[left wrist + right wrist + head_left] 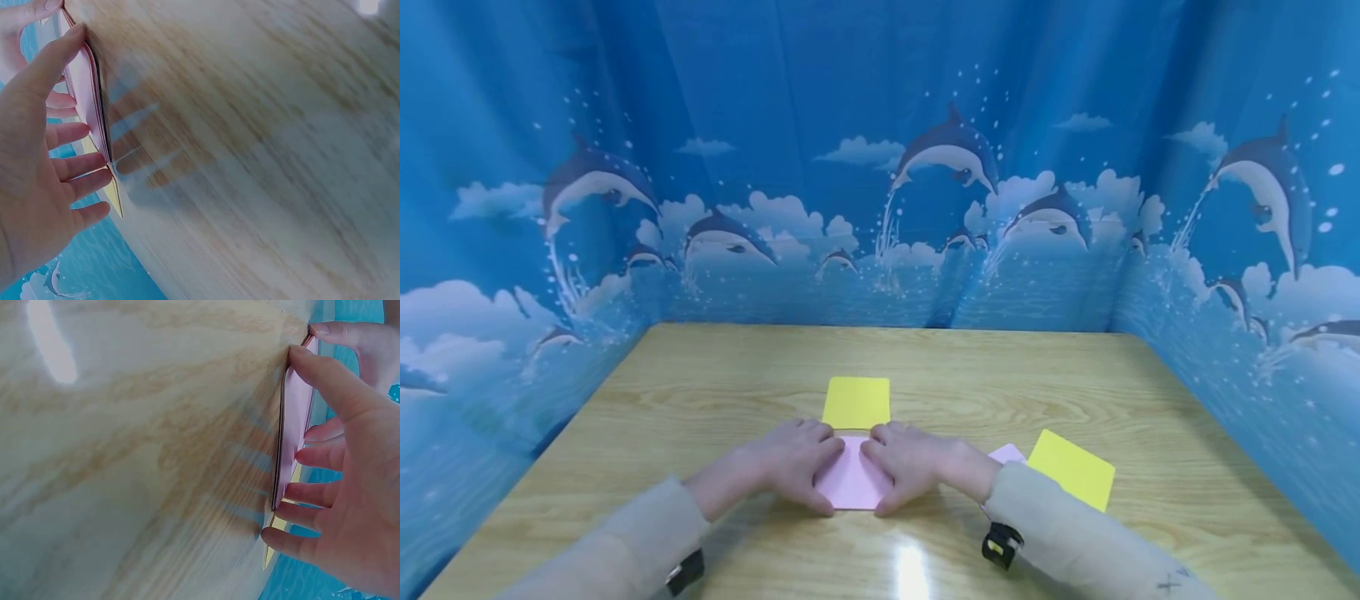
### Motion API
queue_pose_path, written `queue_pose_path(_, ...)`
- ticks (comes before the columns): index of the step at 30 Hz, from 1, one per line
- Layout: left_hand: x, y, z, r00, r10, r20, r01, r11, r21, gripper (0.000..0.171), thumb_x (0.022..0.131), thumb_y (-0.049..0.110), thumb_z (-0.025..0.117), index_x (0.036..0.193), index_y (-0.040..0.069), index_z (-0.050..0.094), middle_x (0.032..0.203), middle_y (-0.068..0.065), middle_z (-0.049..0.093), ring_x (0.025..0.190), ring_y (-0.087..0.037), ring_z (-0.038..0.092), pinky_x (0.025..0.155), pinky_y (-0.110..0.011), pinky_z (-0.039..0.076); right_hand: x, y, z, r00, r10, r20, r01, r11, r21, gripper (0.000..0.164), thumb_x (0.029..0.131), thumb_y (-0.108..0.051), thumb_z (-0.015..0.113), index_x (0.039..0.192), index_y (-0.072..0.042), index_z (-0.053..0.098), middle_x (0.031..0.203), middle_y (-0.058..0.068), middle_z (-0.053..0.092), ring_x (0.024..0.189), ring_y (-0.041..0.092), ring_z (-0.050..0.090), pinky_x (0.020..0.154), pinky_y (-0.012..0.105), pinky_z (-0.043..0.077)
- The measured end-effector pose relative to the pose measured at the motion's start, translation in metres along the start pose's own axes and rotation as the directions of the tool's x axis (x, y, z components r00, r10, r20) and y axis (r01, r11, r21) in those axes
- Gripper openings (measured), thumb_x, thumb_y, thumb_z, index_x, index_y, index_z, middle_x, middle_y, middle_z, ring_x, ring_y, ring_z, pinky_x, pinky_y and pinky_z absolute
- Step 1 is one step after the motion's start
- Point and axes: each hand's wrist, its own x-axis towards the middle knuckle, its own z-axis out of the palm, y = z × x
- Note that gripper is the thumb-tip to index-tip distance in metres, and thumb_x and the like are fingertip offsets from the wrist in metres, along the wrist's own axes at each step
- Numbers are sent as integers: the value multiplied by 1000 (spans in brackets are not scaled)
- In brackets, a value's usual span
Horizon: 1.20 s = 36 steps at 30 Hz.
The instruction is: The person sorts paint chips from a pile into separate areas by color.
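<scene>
A thin pink square sheet (853, 475) with rounded corners lies flat on the table between the two hands. My left hand (796, 467) rests along its left side, thumb at the near corner and fingers toward the far one. Mirroring it, my right hand (910, 467) touches the right side. In both wrist views the fingers are spread and fairly straight, with their tips at the edges of the sheet. Layered edges show on the pink sheet (296, 419) in the right wrist view. Just beyond it lies a yellow square sheet (857, 402).
To the right, a second yellow sheet (1072, 469) lies at an angle over another pink sheet (1007, 454), partly hidden by the right forearm. The wooden table (715, 367) has a dolphin-print curtain (820, 100) round its back and sides.
</scene>
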Motion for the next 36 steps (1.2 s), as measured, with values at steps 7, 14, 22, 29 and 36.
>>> queue_pose_path(7, 1, -3, 5, 1000, 8, 0, -8, 1000, -2, 73, 68, 66, 65, 118, 14, 53, 115, -5, 52, 106, -21, 47, 94, -43, 37, 1, 0, -1, 1000, -5, 0, 5, 1000, -7, 73, 70, -61, 68, 122, -12, 51, 112, 2, 49, 91, 10, 45, 73, 21, 42)
queue_pose_path(14, 2, -4, 3, 1000, 1, 6, -1, 1000, -23, 70, 67, 64, 67, 114, 15, 53, 110, -3, 53, 102, -19, 48, 94, -43, 37, 2, 2, -1, 1000, -9, -2, 9, 1000, -2, 73, 71, -61, 68, 122, -12, 51, 109, 1, 49, 88, 8, 44, 70, 19, 40)
queue_pose_path(22, 7, 3, -4, 1000, -21, 13, 21, 1000, -13, 91, 63, 76, 61, 126, 11, 50, 122, -7, 52, 113, -23, 47, 99, -47, 34, -14, 12, -2, 999, 8, -34, -7, 1000, 9, 81, 75, -60, 64, 131, -4, 46, 130, 15, 45, 115, 24, 46, 94, 36, 42)
queue_pose_path(29, 23, 15, -9, 998, -31, -53, 32, 999, 20, 90, 69, 71, 61, 132, 8, 47, 129, -9, 50, 120, -24, 44, 102, -48, 32, -42, 31, -5, 991, 95, -95, -90, 995, 52, 76, 81, -50, 65, 134, 0, 43, 132, 18, 43, 120, 31, 43, 97, 45, 39)
queue_pose_path(36, 44, 35, -12, 997, -23, -74, 28, 997, 68, 84, 74, 69, 58, 130, 7, 47, 127, -8, 51, 119, -25, 45, 101, -46, 34, -71, 52, -3, 975, 148, -166, -137, 988, 72, 70, 81, -42, 68, 129, 3, 46, 126, 17, 48, 115, 30, 46, 93, 45, 42)
